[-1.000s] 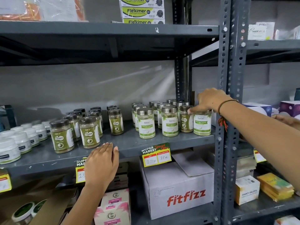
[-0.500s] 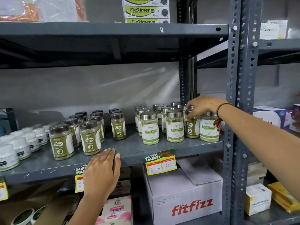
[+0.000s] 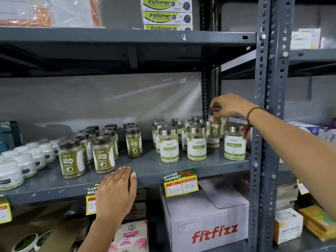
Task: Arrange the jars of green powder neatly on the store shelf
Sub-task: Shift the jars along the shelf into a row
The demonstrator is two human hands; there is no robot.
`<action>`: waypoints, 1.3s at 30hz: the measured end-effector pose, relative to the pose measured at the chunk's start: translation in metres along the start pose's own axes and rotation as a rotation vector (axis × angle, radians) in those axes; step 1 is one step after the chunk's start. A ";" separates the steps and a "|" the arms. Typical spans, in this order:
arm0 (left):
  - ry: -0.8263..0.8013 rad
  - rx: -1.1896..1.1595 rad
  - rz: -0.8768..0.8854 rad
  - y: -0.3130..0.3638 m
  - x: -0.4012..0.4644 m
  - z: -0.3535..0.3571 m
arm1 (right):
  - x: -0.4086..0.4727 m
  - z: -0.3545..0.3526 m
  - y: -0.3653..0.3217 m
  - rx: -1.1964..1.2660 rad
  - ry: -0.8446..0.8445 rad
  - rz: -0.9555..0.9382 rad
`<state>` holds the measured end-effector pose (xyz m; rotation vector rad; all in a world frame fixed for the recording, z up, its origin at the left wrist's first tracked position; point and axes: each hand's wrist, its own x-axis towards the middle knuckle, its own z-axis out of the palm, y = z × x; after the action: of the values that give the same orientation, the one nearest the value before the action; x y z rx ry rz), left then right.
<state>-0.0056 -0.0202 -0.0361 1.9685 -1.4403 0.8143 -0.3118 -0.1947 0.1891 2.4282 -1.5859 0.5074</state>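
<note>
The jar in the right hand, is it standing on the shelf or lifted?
Lifted: the jar, gripped by the right hand, rides above neighbouring lids.

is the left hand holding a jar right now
No, the left hand lies flat and open on the front edge of the shelf, while only the right hand grips a jar.

I'm in a shop: metal shelves (image 3: 181,166) carry rows of jars (image 3: 169,144) with price tags (image 3: 181,184) clipped below.

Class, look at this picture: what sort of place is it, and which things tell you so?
Most likely a shop: grey slotted metal shelving, a yellow "Super Market" price tag, and rows of identical steel-lidded green powder jars.
</note>
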 end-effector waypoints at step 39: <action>0.058 -0.009 0.021 -0.003 0.002 0.008 | 0.016 0.053 -0.219 0.494 -0.375 -0.531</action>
<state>-0.0009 -0.0262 -0.0404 1.9106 -1.4301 0.8658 -0.0965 -0.1374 0.1517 3.3216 -0.9007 0.3899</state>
